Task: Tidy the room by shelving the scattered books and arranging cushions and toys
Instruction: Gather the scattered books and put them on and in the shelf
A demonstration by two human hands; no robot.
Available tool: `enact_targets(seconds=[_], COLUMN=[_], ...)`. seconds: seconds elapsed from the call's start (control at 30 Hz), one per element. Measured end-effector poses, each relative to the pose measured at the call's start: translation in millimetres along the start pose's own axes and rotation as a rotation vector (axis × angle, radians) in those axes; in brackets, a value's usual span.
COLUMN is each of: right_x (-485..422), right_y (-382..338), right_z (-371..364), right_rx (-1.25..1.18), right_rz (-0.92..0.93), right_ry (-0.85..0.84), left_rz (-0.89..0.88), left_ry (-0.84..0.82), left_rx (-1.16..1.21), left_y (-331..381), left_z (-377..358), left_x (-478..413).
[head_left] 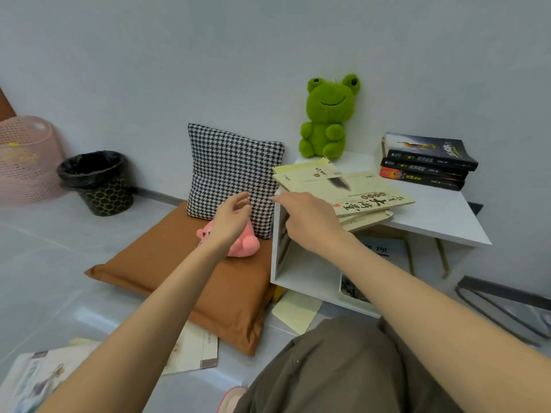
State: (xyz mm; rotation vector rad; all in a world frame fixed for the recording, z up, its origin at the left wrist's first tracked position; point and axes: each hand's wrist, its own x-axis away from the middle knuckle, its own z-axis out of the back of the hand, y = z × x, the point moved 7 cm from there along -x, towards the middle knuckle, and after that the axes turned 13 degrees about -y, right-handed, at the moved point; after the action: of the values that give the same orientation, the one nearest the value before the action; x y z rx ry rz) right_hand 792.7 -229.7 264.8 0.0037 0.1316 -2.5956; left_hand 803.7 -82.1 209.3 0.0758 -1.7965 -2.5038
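Observation:
A houndstooth cushion leans upright against the wall on a flat brown cushion. My left hand hovers open just in front of it, above a pink plush toy. My right hand reaches with fingers apart to the left corner of the white shelf unit, beside a pile of cream books. A green frog plush sits on the shelf top against the wall. A stack of dark books lies at its right. Loose books lie on the floor.
A black lined bin and a pink mesh basket stand by the wall at the left. A yellow paper lies under the shelf's front. More books sit inside the shelf. A dark metal frame lies at the right.

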Motion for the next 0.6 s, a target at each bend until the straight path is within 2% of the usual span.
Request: enact_targets(seconds=[0.1,0.3,0.43,0.6], right_x=[-11.6,-36.2,-45.4,-54.5], right_y=[-45.6,-109.8,-150.8,-171.4], right_z=[-16.3,-78.4,-129.6,-211.7], right_rx=[-0.079,-0.110,-0.055,-0.044], right_rz=[0.076,0.099,0.153,0.164], right_ry=[-0.006,-0.102,-0.184,-0.393], left_rz=[0.071,0.218,0.298,0.383], left_ry=[0.085,0.189,0.226,0.089], left_rx=[0.028,0.001,-0.042,-0.398], left_y=[-44.1,-132.8,-193.0,-265.9], left_z=[39.9,104.0,132.2,133.8], left_x=[17.4,55.8,84.1,106.0])
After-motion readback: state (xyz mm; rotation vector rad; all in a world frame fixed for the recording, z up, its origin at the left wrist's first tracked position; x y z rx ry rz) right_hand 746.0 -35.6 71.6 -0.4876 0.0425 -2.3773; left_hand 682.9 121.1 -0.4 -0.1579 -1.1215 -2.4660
